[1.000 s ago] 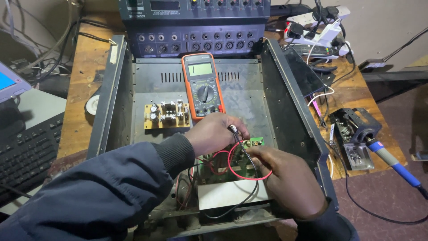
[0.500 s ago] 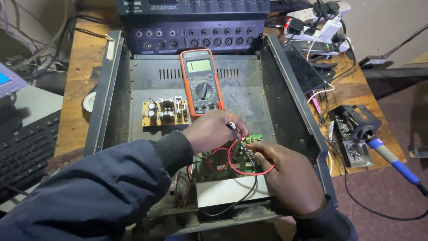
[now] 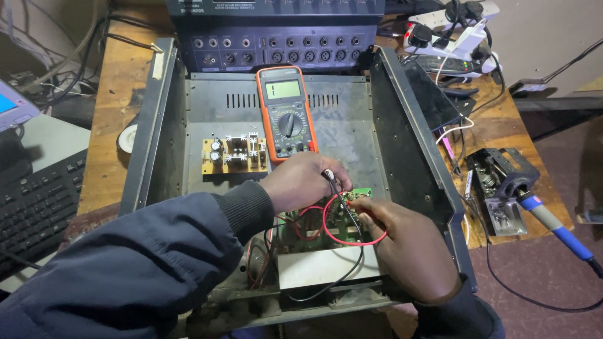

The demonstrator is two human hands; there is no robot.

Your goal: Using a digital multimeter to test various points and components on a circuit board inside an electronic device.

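My left hand pinches a black test probe and points it down at a green circuit board inside an open metal chassis. My right hand grips a red test probe on the same board; its red lead loops between my hands. An orange multimeter lies flat in the chassis just beyond my left hand, its screen facing up. A small tan board with capacitors sits to its left. A silver block lies below the green board.
A dark audio mixer stands behind the chassis. A soldering iron with a blue handle rests in its stand at the right. A power strip with plugs lies at the back right. A black keyboard is at the left.
Both hands stay on the board with the probes. They shifted very slightly; the view has moved a little.
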